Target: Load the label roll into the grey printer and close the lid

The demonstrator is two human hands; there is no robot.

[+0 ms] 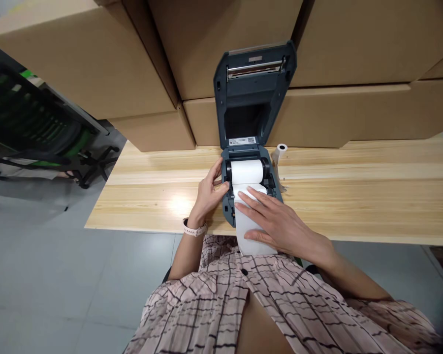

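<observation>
A dark grey label printer (229, 209) stands on the wooden table with its lid (256, 93) raised. Inside sits a white paper roll (247, 171), held between black holders. Its loose paper strip (245, 223) runs toward me, over the printer's front and past the table edge. My left hand (210, 189) rests against the printer's left side, thumb on the rim and fingers apart. Spread flat on the paper strip, my right hand (271, 219) presses it from above with the fingers stretched out.
Large cardboard boxes (236, 29) are stacked behind the printer. On the wooden table (354, 196), a small white roll (281, 147) stands right of the printer, by a curled strip. A black office chair (33, 118) is at the left on the grey floor.
</observation>
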